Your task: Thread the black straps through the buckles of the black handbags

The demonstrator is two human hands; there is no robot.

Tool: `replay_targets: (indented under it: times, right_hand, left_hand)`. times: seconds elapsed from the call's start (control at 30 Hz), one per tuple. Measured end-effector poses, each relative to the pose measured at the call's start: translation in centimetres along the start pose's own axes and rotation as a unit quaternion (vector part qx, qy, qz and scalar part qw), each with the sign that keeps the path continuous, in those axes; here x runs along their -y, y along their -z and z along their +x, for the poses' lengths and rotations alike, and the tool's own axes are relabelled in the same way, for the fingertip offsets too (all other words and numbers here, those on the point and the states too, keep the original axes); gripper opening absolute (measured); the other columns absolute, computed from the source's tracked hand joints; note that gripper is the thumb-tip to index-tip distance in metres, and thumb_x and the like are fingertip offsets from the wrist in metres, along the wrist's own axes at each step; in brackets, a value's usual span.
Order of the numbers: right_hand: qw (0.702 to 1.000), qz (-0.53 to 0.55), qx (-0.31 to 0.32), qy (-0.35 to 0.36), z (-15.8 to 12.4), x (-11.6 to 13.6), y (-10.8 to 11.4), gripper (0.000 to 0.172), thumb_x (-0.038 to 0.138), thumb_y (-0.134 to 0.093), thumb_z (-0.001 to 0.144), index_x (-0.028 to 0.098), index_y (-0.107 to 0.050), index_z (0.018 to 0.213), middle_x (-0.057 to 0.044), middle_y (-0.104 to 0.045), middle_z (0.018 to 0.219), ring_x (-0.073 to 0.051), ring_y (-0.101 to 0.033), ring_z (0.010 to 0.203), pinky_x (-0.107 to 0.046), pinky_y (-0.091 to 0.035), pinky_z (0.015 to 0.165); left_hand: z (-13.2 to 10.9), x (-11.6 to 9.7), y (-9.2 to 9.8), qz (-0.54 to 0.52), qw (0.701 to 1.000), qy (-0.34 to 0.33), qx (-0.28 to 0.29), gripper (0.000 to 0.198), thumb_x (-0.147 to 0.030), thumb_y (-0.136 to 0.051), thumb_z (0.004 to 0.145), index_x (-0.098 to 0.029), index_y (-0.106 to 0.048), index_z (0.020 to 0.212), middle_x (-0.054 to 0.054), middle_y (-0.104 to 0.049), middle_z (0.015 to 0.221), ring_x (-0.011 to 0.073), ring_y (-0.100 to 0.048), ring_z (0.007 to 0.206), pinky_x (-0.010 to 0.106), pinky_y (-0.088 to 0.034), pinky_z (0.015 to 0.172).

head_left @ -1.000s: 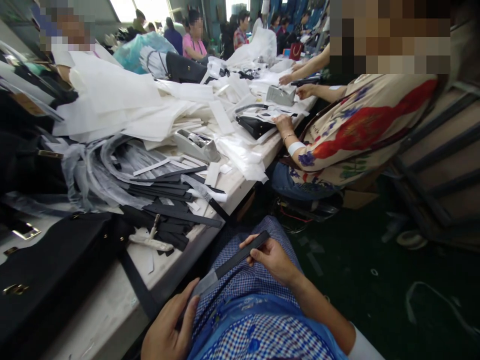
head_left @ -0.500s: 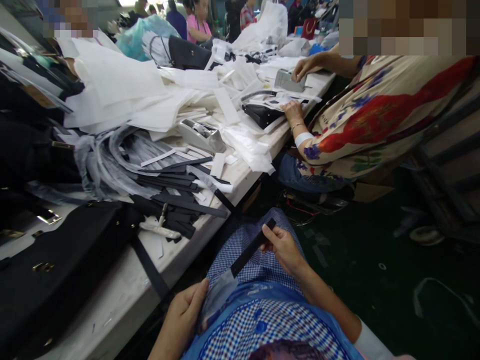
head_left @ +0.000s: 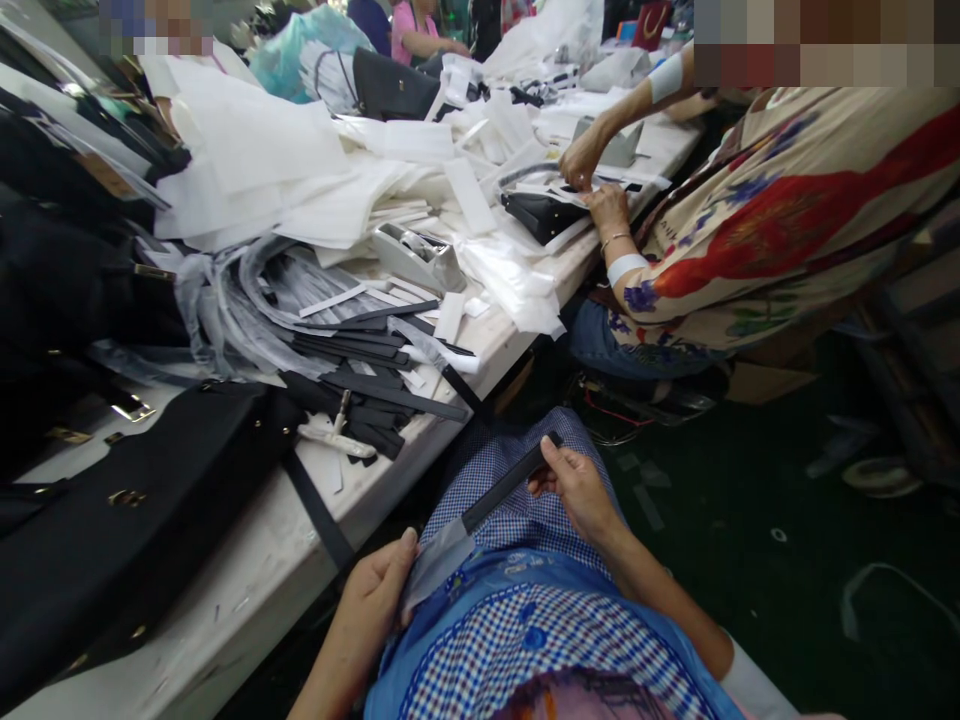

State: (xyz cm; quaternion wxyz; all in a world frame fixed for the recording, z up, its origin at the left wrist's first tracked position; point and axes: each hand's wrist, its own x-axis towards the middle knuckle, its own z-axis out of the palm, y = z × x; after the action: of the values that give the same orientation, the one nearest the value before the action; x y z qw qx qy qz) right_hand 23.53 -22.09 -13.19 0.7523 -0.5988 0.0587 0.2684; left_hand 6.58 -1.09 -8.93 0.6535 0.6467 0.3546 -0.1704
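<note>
Workshop interior. A long white work table (head_left: pixel 247 600) runs from the lower left towards the far end, its top heaped with white sheets (head_left: pixel 247 150), loose black strips (head_left: pixel 360 360), a grey tape dispenser (head_left: pixel 420 258) and a black handbag (head_left: pixel 135 510). To its right lies a dark green floor (head_left: pixel 750 480) — littered with small pale scraps. A person in a floral blouse (head_left: pixel 765 220) sits at the table's edge; further seated workers (head_left: pixel 420 25) appear at the far end — too small to detail.

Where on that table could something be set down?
Only a bare strip of table along its front edge, beside the black bag. Farther along, black straps, a tape dispenser and white sheets crowd it. Left hand and right hand hold another strap.
</note>
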Motion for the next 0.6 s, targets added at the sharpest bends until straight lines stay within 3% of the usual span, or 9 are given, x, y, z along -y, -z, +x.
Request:
replay_targets:
  times: [0.17, 0.33, 0.47, 0.6]
  right_hand:
    - [1.000, 0.003, 0.005, -0.007, -0.11, -0.04, -0.11, 0.049, 0.066, -0.068, 0.078, 0.018, -0.065, 0.070, -0.003, -0.065, 0.060, -0.016, -0.059, 0.051, -0.029, -0.049, 0.052]
    - [1.000, -0.017, -0.006, -0.003, -0.05, -0.11, 0.00, 0.047, 0.063, -0.069, 0.079, 0.018, -0.066, 0.067, -0.004, -0.064, 0.058, -0.017, -0.059, 0.051, -0.030, -0.049, 0.053]
    - [0.999, -0.031, -0.010, -0.003, -0.17, 0.04, -0.01, 0.048, 0.064, -0.069, 0.079, 0.019, -0.068, 0.064, -0.004, -0.064, 0.056, -0.018, -0.059, 0.049, -0.031, -0.049, 0.051]
    - [0.999, -0.034, 0.010, -0.007, -0.36, 0.17, -0.38, 0.047, 0.064, -0.067, 0.080, 0.019, -0.069, 0.063, -0.005, -0.065, 0.056, -0.018, -0.058, 0.048, -0.032, -0.049, 0.051]
  left_hand:
    - [-0.31, -0.25, 0.28, 0.029, 0.999, -0.036, -0.001, 0.060, -0.076, -0.055, 0.077, -0.017, -0.051, 0.064, -0.006, -0.038, 0.049, 0.0093, -0.032, 0.047, 0.020, -0.022, 0.047]
    - [-0.14, -0.38, 0.57, 0.073, 0.995, -0.054, 0.044, 0.057, -0.071, -0.061, 0.076, -0.015, -0.058, 0.068, -0.004, -0.045, 0.059, 0.0109, -0.039, 0.054, 0.021, -0.030, 0.051]
    - [0.30, 0.13, 0.53, 0.095, 0.993, -0.044, 0.057, 0.055, -0.069, -0.059, 0.079, -0.016, -0.057, 0.065, -0.005, -0.044, 0.053, 0.0106, -0.038, 0.050, 0.021, -0.031, 0.050]
    - [0.51, 0.56, 0.44, 0.116, 0.987, -0.067, 0.093, 0.053, -0.065, -0.054, 0.086, -0.015, -0.058, 0.066, -0.001, -0.058, 0.059, 0.0136, -0.051, 0.055, 0.023, -0.039, 0.056]
